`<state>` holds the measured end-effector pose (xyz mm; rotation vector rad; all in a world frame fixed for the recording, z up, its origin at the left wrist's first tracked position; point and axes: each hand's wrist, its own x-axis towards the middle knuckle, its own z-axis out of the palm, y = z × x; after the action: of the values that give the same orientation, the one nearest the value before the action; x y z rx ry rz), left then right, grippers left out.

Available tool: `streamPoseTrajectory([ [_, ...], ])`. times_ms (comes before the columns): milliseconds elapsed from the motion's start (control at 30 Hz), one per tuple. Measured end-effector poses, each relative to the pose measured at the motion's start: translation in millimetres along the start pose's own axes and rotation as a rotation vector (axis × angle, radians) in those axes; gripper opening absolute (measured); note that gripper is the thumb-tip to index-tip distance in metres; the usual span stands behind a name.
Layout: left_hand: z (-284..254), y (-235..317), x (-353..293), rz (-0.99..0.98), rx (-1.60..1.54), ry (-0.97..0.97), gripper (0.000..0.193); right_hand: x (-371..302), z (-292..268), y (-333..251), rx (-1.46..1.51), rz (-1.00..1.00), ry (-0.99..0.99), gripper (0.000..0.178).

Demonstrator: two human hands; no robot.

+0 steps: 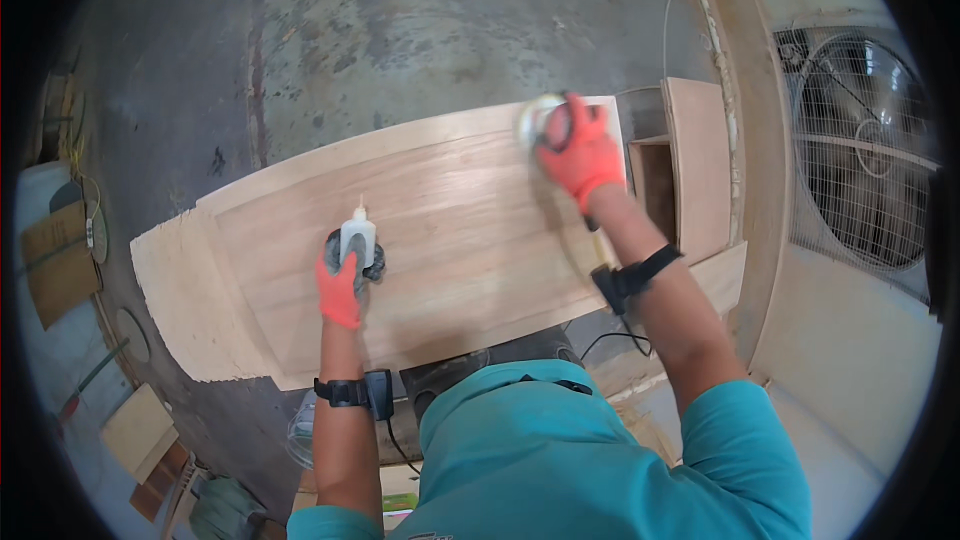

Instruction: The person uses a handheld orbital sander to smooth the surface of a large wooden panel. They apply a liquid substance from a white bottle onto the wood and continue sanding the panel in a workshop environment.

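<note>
A wide, pale wooden panel [450,240] lies before me, its left end rough-edged. My left hand [341,283], in a red and grey glove, is closed round a small white squeeze bottle [358,236]. The bottle's thin nozzle points away from me, above the panel's left half. Over the far right corner, my right hand [585,152] in a red glove grips a round sander [541,120]. Motion smears the sander, and its underside is hidden. A pale hose [602,248] seems to run back from it under my wrist.
Wooden boards [697,165] stand to the right of the panel. Farther right is a large fan [865,150] behind a wire grille. A cardboard piece [62,265] and wood offcuts [140,430] lie at the left. Black cables hang from both wrist straps.
</note>
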<state>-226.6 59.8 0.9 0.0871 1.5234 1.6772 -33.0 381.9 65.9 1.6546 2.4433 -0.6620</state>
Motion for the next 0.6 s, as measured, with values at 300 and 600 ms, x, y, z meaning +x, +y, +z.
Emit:
streamPoseTrajectory([
  [300,-8.3,-4.5,1.1,-0.007,0.036,0.012,0.027,-27.9,4.4,16.4,-0.010,-0.211,-0.111,0.079],
  [600,5.2,3.1,0.8,0.008,0.084,0.032,0.030,-40.6,4.3,60.5,-0.042,-0.371,-0.079,0.078],
])
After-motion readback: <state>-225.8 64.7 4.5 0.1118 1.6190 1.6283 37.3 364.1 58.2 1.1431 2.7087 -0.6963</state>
